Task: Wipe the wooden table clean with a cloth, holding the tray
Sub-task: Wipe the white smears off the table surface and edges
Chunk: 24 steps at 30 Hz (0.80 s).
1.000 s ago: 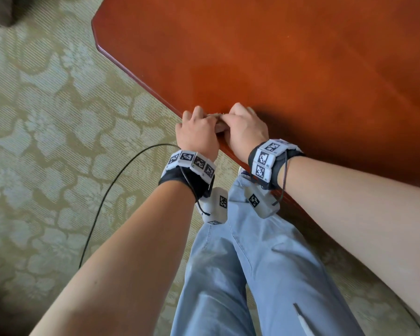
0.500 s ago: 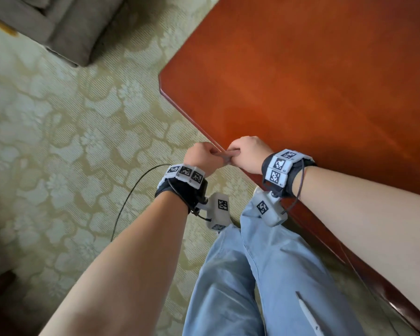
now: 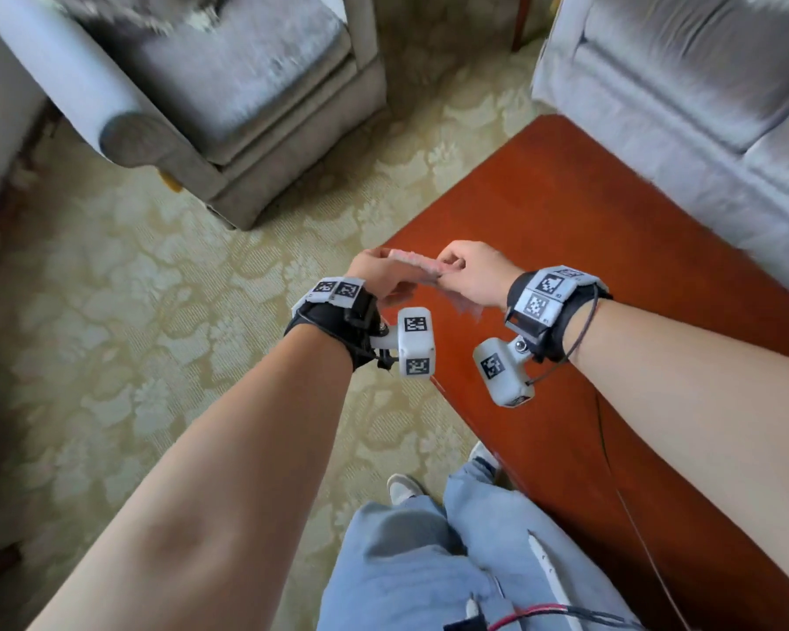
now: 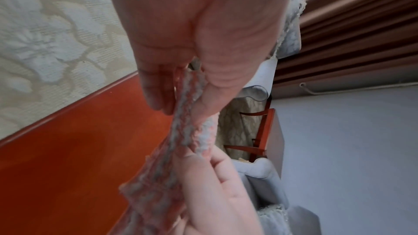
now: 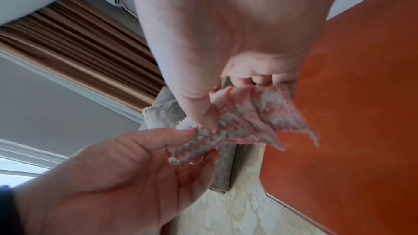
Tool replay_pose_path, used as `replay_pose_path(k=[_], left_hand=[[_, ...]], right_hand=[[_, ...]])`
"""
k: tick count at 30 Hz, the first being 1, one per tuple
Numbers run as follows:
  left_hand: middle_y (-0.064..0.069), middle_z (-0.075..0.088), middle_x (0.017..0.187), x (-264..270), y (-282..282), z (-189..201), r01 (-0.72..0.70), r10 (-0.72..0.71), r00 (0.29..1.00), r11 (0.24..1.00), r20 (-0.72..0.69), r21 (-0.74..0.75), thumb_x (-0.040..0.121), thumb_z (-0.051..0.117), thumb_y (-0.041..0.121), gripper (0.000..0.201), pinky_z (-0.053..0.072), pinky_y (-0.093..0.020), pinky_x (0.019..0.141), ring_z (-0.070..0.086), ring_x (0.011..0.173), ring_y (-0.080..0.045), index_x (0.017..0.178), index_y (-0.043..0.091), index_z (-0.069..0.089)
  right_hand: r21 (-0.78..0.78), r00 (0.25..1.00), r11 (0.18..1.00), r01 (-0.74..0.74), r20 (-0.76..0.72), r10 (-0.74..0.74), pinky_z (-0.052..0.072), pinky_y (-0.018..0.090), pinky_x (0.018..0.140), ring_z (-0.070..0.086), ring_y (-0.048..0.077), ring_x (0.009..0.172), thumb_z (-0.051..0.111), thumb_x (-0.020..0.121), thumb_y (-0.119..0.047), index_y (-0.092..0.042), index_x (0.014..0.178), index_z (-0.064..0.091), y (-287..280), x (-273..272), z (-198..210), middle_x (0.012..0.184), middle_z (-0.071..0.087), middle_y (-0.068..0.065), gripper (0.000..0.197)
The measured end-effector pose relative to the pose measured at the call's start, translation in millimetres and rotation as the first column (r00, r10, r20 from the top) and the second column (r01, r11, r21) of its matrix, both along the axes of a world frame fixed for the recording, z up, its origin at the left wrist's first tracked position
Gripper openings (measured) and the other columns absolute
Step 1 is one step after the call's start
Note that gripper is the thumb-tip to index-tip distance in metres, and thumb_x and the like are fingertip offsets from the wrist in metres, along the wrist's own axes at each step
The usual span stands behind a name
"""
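A small pink and white cloth (image 3: 417, 261) (image 4: 187, 119) (image 5: 244, 119) is stretched in the air between both hands, above the near corner of the red-brown wooden table (image 3: 611, 266) (image 4: 79, 140) (image 5: 361, 96). My left hand (image 3: 379, 275) (image 4: 181, 94) pinches one end between thumb and fingers. My right hand (image 3: 470, 275) (image 5: 228, 103) pinches the other end, and a loose corner hangs below it. No tray is in view.
A grey armchair (image 3: 228, 107) stands on the patterned carpet (image 3: 133, 334) at the back left. A grey sofa (image 3: 702, 107) borders the table's far side. My legs in blue jeans (image 3: 452, 562) are by the table's near edge. Brown curtains (image 4: 350, 24) hang behind.
Both hands have lifted off the table's edge and moved apart, and the cloth is now spread between them. The head view has swung up, so the armchair and sofa show.
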<state>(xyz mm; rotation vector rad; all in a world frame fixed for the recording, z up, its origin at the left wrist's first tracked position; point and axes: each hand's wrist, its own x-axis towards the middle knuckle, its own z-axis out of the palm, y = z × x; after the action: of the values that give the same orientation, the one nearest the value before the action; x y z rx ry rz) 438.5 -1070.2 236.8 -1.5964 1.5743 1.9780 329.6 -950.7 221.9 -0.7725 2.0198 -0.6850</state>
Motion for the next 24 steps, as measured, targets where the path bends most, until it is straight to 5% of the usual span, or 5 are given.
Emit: replay_pose_path(k=[6, 10, 14, 19, 24], left_hand=[[-0.014, 0.071, 0.083, -4.8, -46.7, 51.1, -0.083, 0.081, 0.988, 0.996, -0.132, -0.015, 0.062, 0.082, -0.012, 0.062, 0.06, -0.039, 0.077, 0.07, 0.077, -0.026, 0.117, 0.001, 0.056], [-0.027, 0.069, 0.106, 7.3, -96.1, 73.1, -0.144, 0.152, 0.968, 0.988, -0.198, 0.054, 0.066, 0.076, -0.014, 0.063, 0.058, -0.037, 0.069, 0.073, 0.084, -0.033, 0.123, -0.001, 0.054], [-0.02, 0.069, 0.102, 17.8, -164.3, 79.3, -0.171, 0.175, 0.966, 0.984, -0.19, 0.04, 0.075, 0.074, -0.01, 0.051, 0.059, -0.034, 0.066, 0.071, 0.085, -0.029, 0.122, 0.004, 0.059], [-0.02, 0.067, 0.099, 18.3, -260.3, 73.2, -0.148, 0.145, 0.979, 0.989, -0.143, -0.015, 0.088, 0.064, -0.008, 0.03, 0.06, -0.039, 0.078, 0.067, 0.091, -0.03, 0.115, 0.004, 0.06], [-0.017, 0.061, 0.09, 17.1, -349.1, 76.4, -0.079, 0.08, 0.994, 0.997, -0.073, 0.019, 0.09, 0.064, -0.005, 0.034, 0.055, -0.026, 0.049, 0.059, 0.073, -0.022, 0.123, 0.002, 0.062]], right_hand=[[-0.08, 0.997, 0.996, 0.029, 0.077, -0.022, 0.047, 0.021, 0.055, 0.062, 0.02, 0.075, 0.064, 0.088, -0.012, -0.01, 0.106, 0.063, -46.8, -13.0, 49.2, 0.081, 0.064, -0.001, 0.018], [-0.104, 0.967, 0.989, 0.104, 0.243, -0.076, 0.05, 0.033, 0.07, 0.063, 0.024, 0.078, 0.07, 0.087, -0.019, -0.003, 0.108, 0.064, -95.7, -5.9, 66.1, 0.088, 0.069, 0.012, 0.027], [-0.098, 0.931, 0.971, 0.219, 0.319, -0.178, 0.045, 0.028, 0.068, 0.059, 0.018, 0.079, 0.069, 0.087, -0.03, -0.005, 0.097, 0.07, -162.9, 4.2, 78.3, 0.086, 0.067, 0.008, 0.026], [-0.144, 0.885, 0.917, 0.372, 0.352, -0.304, 0.044, 0.022, 0.065, 0.054, 0.015, 0.073, 0.07, 0.084, -0.011, -0.003, 0.09, 0.069, -267.4, 11.3, 89.6, 0.079, 0.062, 0.011, 0.01], [-0.224, 0.858, 0.857, 0.464, 0.353, -0.372, 0.051, 0.018, 0.063, 0.059, 0.005, 0.057, 0.069, 0.083, 0.003, -0.007, 0.07, 0.066, -348.4, 9.5, 104.1, 0.066, 0.064, 0.002, 0.016]])
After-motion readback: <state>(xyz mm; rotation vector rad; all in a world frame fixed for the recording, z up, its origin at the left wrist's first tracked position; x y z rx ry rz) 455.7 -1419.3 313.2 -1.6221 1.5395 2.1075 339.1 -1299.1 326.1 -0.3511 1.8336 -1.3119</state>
